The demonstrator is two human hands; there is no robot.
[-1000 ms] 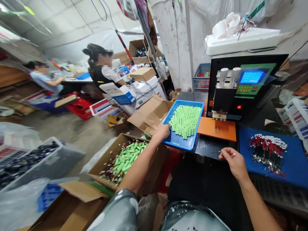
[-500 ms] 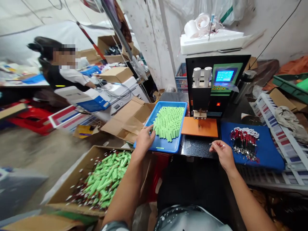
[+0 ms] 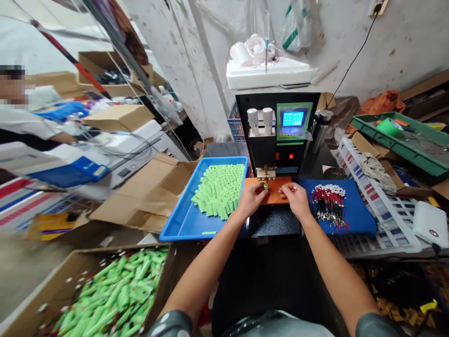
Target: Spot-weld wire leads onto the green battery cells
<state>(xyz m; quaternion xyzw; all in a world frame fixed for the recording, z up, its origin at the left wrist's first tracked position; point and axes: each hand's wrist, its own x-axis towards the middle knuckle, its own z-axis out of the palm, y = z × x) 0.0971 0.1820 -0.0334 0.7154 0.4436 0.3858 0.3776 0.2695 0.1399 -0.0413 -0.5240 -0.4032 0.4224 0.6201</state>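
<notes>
The black machine [image 3: 261, 147] stood behind, the blue tray [image 3: 182, 227] left, the orange plate [image 3: 275, 199] between, wire bundles [image 3: 329, 202] right, seemingly for reach. The right hand [image 3: 297, 200] pinched apparently 1 thin lead [image 3: 279, 198]; the left hand [image 3: 251, 200] gripped 1 green cylinder [image 3: 265, 186] upright over the plate, likely steadying it.

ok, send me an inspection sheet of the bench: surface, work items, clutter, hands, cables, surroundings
Surface: dark bench, orange board under the machine's tip
Work items: green cylinders grouped in the blue tray; red and black leads on blue cloth
Clutter: open carton of jumbled green cylinders, lower left; cardboard flaps beside the tray
Hands: left holds a green cylinder upright; right pinched over the board, contents too small to tell
Cables: black cable from the wall socket down behind the machine
Surroundings: co-worker's sleeve, far left
</notes>
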